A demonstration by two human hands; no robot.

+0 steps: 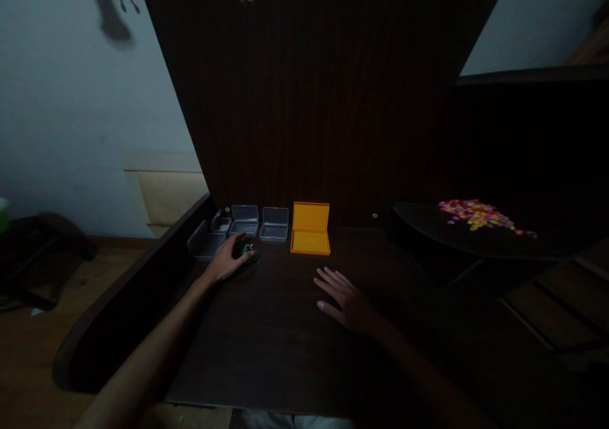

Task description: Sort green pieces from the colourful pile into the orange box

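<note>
My left hand [229, 259] reaches forward over the dark wooden table [285, 340], fingers curled around a small dark object with coloured specks [249, 251]. Just beyond it stand several open clear plastic boxes [244, 220] in a row, and an open orange box [310, 228] to their right. My right hand [343, 299] lies flat on the table with fingers stretched out and apart, holding nothing, below and to the right of the orange box.
A pile of small colourful pieces [476, 214] lies on a dark side shelf [457, 235] at the right. A tall dark wooden panel [314, 92] stands behind the table. The floor [71, 302] drops away at the left edge.
</note>
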